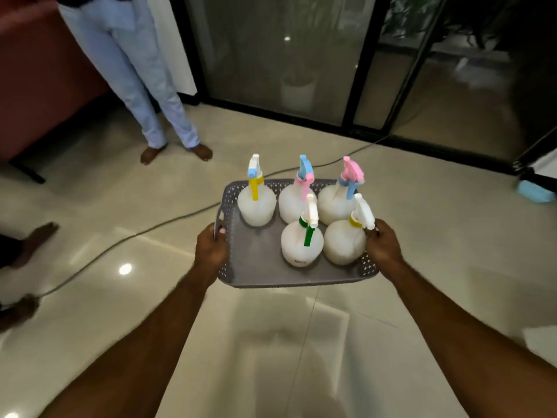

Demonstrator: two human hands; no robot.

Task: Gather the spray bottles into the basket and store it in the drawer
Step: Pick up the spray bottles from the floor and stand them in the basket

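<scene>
Grey basket (271,267) held between both hands above the floor (150,297)
Five spray bottles (302,242) stand upright inside it, three farther from the grip, two nearer; left hand (211,251) grips the left rim, right hand (384,248) grips the right rim beside one bottle

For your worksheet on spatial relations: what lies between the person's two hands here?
In the head view, the grey basket spans between the left hand and right hand, carrying five upright spray bottles.
</scene>
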